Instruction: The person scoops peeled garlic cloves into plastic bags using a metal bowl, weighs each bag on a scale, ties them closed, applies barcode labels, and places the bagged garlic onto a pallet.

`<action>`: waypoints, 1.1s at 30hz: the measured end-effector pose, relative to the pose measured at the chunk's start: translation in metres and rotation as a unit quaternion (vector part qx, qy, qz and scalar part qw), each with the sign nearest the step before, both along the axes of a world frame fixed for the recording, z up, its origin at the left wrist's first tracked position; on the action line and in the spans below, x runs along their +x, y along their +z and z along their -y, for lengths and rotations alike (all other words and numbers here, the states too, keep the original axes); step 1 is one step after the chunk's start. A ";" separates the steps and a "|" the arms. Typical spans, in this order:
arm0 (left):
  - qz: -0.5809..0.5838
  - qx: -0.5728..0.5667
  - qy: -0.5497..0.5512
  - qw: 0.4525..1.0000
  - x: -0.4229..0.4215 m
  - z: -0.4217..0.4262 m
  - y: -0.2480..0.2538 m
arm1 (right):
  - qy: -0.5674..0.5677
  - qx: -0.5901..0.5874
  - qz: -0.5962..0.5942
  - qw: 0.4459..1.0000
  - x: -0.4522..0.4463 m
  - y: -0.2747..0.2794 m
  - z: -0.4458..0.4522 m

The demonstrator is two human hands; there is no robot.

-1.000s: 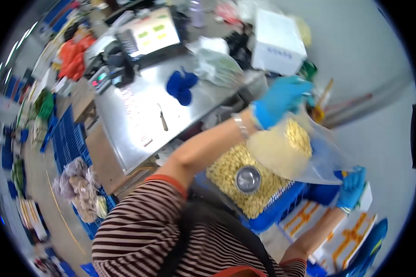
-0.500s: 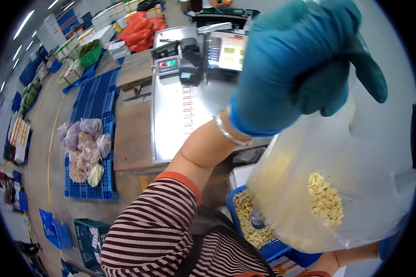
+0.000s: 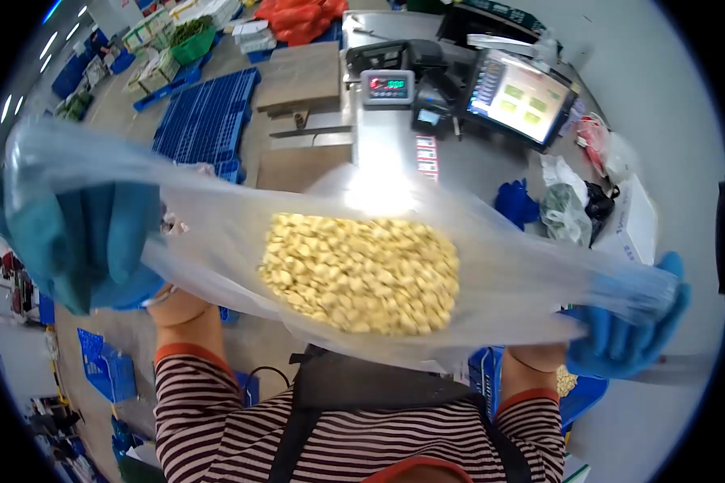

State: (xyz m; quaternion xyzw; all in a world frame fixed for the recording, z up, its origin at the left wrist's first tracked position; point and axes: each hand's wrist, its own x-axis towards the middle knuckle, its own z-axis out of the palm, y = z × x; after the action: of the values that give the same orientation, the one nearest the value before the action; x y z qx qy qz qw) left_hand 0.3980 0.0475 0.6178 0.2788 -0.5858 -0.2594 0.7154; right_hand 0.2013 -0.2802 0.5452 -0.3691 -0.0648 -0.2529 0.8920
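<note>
A clear plastic bag (image 3: 507, 258) is stretched sideways in front of my body, with a heap of pale peeled garlic cloves (image 3: 362, 274) seen through its middle. My left hand (image 3: 80, 241), in a blue-green glove, is closed on one end of the bag at the far left. Over on the right, my right hand (image 3: 632, 330), also gloved, grips the opposite end, and plastic partly covers its fingers. Beneath the right hand, a blue basket (image 3: 584, 398) with more pale cloves is partly hidden.
A steel table (image 3: 387, 161) stands ahead, bearing a scale display (image 3: 387, 87) and a tilted touchscreen (image 3: 519, 97). Crumpled plastic bags (image 3: 566, 213) and a white box (image 3: 627, 221) are on the right. Blue pallets (image 3: 205, 117) and a blue crate (image 3: 106, 374) are on the floor at left.
My left hand has come down from its raised position and moved to the left. My right hand has risen at the right. The bag now spreads sideways between them, showing more cloves.
</note>
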 end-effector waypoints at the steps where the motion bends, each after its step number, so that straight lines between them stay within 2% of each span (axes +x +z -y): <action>1: -0.092 -0.034 0.095 0.991 -0.005 -0.034 -0.031 | 0.017 0.008 -0.008 1.000 0.025 -0.001 -0.014; 3: -0.197 -0.019 0.250 0.948 0.011 -0.076 -0.056 | 0.043 0.026 -0.040 0.998 0.078 -0.006 -0.049; 5: -0.217 0.080 0.372 0.899 0.022 -0.097 -0.067 | 0.051 0.030 -0.093 0.994 0.128 -0.021 -0.079; 6: -0.223 0.128 0.428 0.866 0.028 -0.103 -0.071 | -0.046 -0.039 -0.179 0.982 0.160 -0.029 -0.102; 8: -0.216 0.214 0.526 0.794 0.029 -0.094 -0.092 | 0.069 -0.014 -0.233 0.970 0.208 -0.068 -0.095; 9: -0.212 0.259 0.561 0.757 0.039 -0.096 -0.102 | 0.065 -0.003 -0.217 0.974 0.235 -0.095 -0.104; 10: -0.201 0.298 0.587 0.726 0.050 -0.099 -0.122 | 0.005 -0.149 -0.259 0.954 0.258 -0.099 -0.121; 11: -0.230 0.310 0.571 0.725 0.066 -0.114 -0.146 | 0.094 -0.108 -0.239 0.960 0.281 -0.129 -0.122; 12: -0.259 0.320 0.556 0.722 0.078 -0.126 -0.173 | 0.118 -0.117 -0.243 0.956 0.301 -0.149 -0.131; 14: -0.328 0.331 0.547 0.696 0.092 -0.140 -0.220 | 0.124 -0.146 -0.266 0.945 0.335 -0.204 -0.146; 16: -0.339 0.330 0.550 0.688 0.104 -0.164 -0.274 | 0.130 -0.180 -0.301 0.927 0.357 -0.245 -0.158; 19: -0.395 0.291 0.573 0.657 0.115 -0.176 -0.319 | 0.168 -0.208 -0.289 0.919 0.378 -0.270 -0.161; 22: -0.425 0.292 0.557 0.651 0.121 -0.177 -0.329 | 0.119 -0.346 -0.303 0.880 0.395 -0.284 -0.177; 24: -0.416 0.298 0.579 0.635 0.117 -0.171 -0.337 | 0.159 -0.370 -0.296 0.866 0.400 -0.320 -0.170; 25: -0.411 0.300 0.585 0.632 0.115 -0.167 -0.341 | 0.169 -0.382 -0.313 0.853 0.395 -0.317 -0.171; 26: -0.411 0.317 0.582 0.626 0.112 -0.167 -0.344 | 0.158 -0.438 -0.279 0.840 0.390 -0.335 -0.164; 28: -0.431 0.296 0.570 0.634 0.106 -0.170 -0.356 | 0.108 -0.593 -0.279 0.748 0.369 -0.297 -0.154; 30: -0.436 0.277 0.617 0.594 0.100 -0.154 -0.347 | 0.019 -0.614 -0.207 0.762 0.342 -0.285 -0.144; 33: -0.422 0.325 0.650 0.542 0.087 -0.151 -0.328 | 0.013 -0.593 -0.237 0.769 0.296 -0.271 -0.122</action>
State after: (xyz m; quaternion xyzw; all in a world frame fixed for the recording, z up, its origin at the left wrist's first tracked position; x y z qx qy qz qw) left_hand 0.4846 0.1981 0.2894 0.6551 0.2498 0.0164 0.7128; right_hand 0.4974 -0.1583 0.2741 -0.8721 0.0070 -0.0574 0.4858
